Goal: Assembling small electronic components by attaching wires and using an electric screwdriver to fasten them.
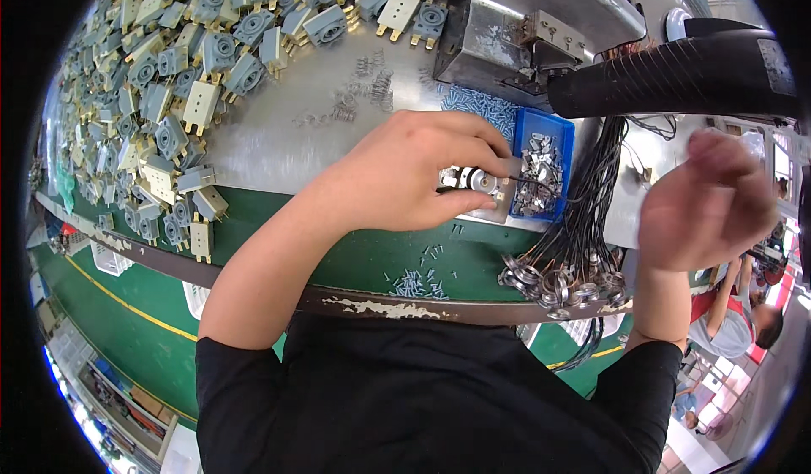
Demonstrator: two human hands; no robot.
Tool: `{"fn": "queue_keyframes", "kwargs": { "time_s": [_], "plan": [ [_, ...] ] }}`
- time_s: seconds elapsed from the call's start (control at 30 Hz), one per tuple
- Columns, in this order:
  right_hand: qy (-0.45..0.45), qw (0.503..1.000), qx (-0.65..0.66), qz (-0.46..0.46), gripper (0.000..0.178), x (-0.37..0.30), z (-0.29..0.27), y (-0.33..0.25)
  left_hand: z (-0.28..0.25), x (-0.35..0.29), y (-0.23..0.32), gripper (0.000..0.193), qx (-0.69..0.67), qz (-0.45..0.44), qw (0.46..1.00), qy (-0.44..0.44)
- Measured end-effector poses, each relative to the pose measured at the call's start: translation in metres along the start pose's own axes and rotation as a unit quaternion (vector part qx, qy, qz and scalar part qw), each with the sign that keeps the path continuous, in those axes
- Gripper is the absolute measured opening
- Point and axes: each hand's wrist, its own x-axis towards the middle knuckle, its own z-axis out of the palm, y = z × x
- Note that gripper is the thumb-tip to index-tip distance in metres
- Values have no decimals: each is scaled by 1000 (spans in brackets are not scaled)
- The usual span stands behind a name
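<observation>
Head view: the left hand (418,168) has its thumb and fingers closed around a small round silver metal part (482,182), just left of a blue rectangular plastic box (567,140). The right hand (703,208) (blurred) is raised, fingers bent; whether they hold anything, I cannot tell.

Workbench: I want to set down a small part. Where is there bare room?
Bare metal lies between the grey blocks and springs; green mat shows between the bench-edge screws and metal rings. Crowded: around the blue bin.
</observation>
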Motion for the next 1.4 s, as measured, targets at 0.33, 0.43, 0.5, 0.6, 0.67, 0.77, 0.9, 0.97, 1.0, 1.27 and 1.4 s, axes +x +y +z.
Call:
{"fn": "queue_keyframes", "kwargs": {
  "time_s": [0.33,0.43,0.5,0.6,0.67,0.77,0.9,0.97,1.0,1.27,1.4],
  "plan": [
    [-35,875,418,241,107,56,69,29,0,-5,0,30,-8,-28,1000,-4],
    [44,883,399,245,104,71,69,27,-2,-4,4,31,-6,-37,999,-12],
    [82,884,399,231,104,78,67,31,-2,-5,3,31,-1,-38,999,-11],
    [76,890,391,222,104,81,68,40,-2,-6,2,31,4,-30,1000,-8],
    [72,894,386,217,104,82,68,46,-2,-6,1,31,-4,-34,999,-7],
    [66,898,379,214,105,81,70,50,-2,-4,1,32,-7,-36,999,-11],
    [59,901,372,213,105,77,66,56,-2,-4,-1,32,-11,-32,999,-10],
    [56,903,370,211,105,77,67,58,-3,-4,-1,32,-5,-22,1000,-8],
    [53,904,368,211,105,77,67,59,-3,-4,-1,32,-6,-23,1000,-7],
    [34,915,351,194,106,77,58,56,-2,-4,0,32,-16,-30,999,-7],
    [25,920,344,186,106,80,68,59,-2,-5,0,31,-14,-30,999,-7]
  ]
}}
